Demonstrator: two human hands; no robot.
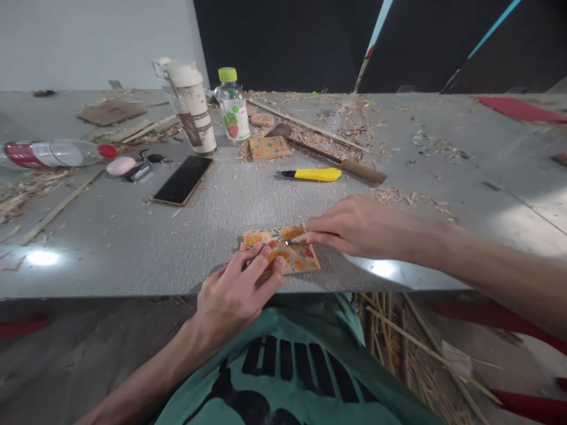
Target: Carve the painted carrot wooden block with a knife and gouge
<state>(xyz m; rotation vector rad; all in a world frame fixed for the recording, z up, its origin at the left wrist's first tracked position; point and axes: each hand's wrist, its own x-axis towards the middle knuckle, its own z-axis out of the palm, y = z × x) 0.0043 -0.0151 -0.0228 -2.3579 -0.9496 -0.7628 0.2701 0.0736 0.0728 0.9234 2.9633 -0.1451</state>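
Note:
Near the table's front edge lies a flat rectangular wooden board (305, 263) with painted orange, red and green patterns. My left hand (239, 283) steadies its near left part, thumb and bent fingers pressed on the surface and edge. My right hand (349, 227) comes from the right, its fingers closed round a slim tool (292, 241) with a short metal tip and a pale handle. That tip meets the board's upper middle, close to my left fingertips; the rest of the handle is hidden in my grip.
Beyond the board lie a yellow utility knife (318, 175), a phone (182, 180), a second patterned board (269, 149) and a long wooden-handled tool (363, 171). A tumbler (195, 112), an upright bottle (234, 109) and a lying bottle (57, 153) stand farther left among wood shavings.

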